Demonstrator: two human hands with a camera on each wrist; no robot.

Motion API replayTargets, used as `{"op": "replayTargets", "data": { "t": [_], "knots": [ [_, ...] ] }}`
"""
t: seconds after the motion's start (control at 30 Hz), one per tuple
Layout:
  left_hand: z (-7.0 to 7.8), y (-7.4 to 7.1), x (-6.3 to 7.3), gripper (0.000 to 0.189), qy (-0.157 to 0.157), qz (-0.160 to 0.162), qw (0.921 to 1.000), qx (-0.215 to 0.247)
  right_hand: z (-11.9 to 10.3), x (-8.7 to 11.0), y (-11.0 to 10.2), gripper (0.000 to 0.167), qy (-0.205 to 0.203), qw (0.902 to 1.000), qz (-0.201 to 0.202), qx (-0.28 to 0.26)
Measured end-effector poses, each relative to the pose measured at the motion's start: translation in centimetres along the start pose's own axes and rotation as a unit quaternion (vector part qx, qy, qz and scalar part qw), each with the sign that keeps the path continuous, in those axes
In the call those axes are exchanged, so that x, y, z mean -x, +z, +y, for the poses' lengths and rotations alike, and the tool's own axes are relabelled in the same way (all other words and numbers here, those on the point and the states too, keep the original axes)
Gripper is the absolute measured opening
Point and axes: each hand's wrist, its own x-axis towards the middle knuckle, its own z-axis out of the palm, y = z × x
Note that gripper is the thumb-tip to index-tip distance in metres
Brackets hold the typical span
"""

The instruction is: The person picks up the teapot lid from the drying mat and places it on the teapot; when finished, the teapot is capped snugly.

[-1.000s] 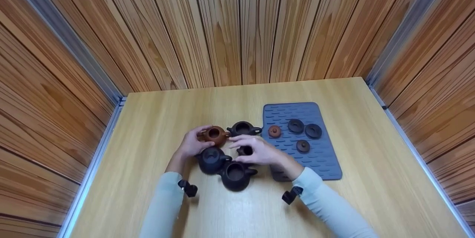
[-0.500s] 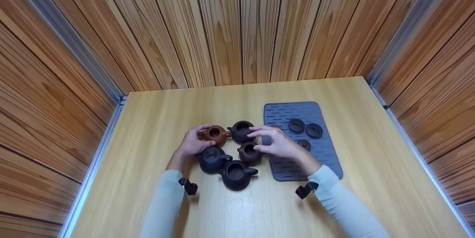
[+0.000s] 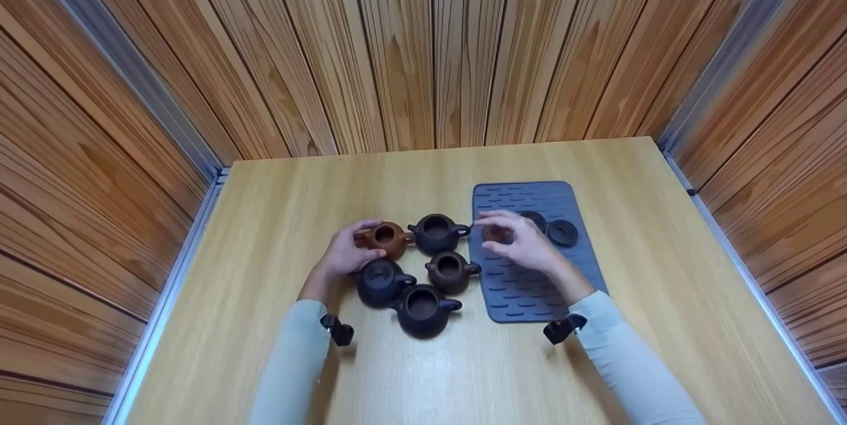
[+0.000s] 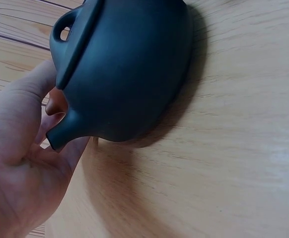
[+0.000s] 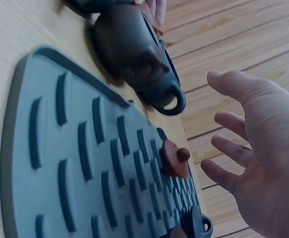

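My left hand grips the left side of a small reddish-brown teapot, its thumb near a lidded black teapot. In the left wrist view that lidded black teapot hides most of the reddish-brown one. My right hand hovers over the mat, fingers spread and holding nothing. Under it sits a reddish-brown lid with a round knob. Three lidless dark teapots stand between the hands: a black one at the back, a dark brown one and a larger black one in front.
A grey ribbed mat lies on the wooden table, right of the teapots. On it are dark ring-shaped lids, one beside another partly covered by the right hand. Wooden panel walls enclose the table at the back and sides.
My right hand has moved right, from the dark brown teapot to above the reddish-brown lid on the mat. My left hand stays on the reddish-brown teapot.
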Motion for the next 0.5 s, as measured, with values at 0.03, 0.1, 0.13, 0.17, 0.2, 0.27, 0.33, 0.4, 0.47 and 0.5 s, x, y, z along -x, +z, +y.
{"op": "replayTargets", "data": {
  "t": [0.03, 0.1, 0.13, 0.17, 0.2, 0.27, 0.33, 0.4, 0.47, 0.5],
  "knots": [
    [0.0, 0.0, 0.0, 0.060, 0.001, -0.001, 1.0000, 0.001, 0.2, 0.0, -0.1, 0.042, 0.007, 1.0000, 0.005, 0.001],
    [0.0, 0.0, -0.1, 0.061, 0.000, -0.003, 1.0000, 0.001, 0.7, 0.0, -0.2, 0.043, 0.018, 0.9998, 0.010, 0.000],
    [0.0, 0.0, 0.0, 0.061, 0.000, -0.004, 1.0000, 0.001, 0.9, 0.0, -0.2, 0.043, 0.023, 0.9997, 0.012, -0.001],
    [0.0, 0.0, 0.0, 0.061, 0.002, -0.006, 1.0000, -0.002, 1.2, 0.0, -0.1, 0.043, 0.028, 0.9995, 0.013, -0.001],
    [0.0, -0.1, 0.0, 0.061, 0.000, -0.007, 1.0000, -0.003, 1.4, 0.1, -0.2, 0.043, 0.033, 0.9994, 0.013, -0.004],
    [0.0, -0.1, 0.0, 0.062, -0.004, -0.007, 1.0000, -0.002, 1.8, 0.1, -0.1, 0.043, 0.038, 0.9991, 0.014, -0.008],
    [0.0, -0.1, 0.0, 0.062, -0.006, -0.008, 0.9999, 0.000, 2.2, 0.2, 0.1, 0.043, 0.044, 0.9988, 0.018, -0.010],
    [-0.1, -0.2, 0.0, 0.062, -0.007, -0.007, 0.9999, 0.002, 2.6, 0.2, 0.3, 0.042, 0.049, 0.9984, 0.024, -0.014],
    [-0.1, -0.2, 0.0, 0.062, -0.006, -0.007, 1.0000, 0.003, 2.9, 0.2, 0.4, 0.041, 0.057, 0.9978, 0.029, -0.017],
    [-0.1, -0.2, 0.0, 0.062, -0.004, -0.007, 1.0000, 0.004, 3.1, 0.2, 0.5, 0.041, 0.063, 0.9973, 0.032, -0.021]
  ]
}}
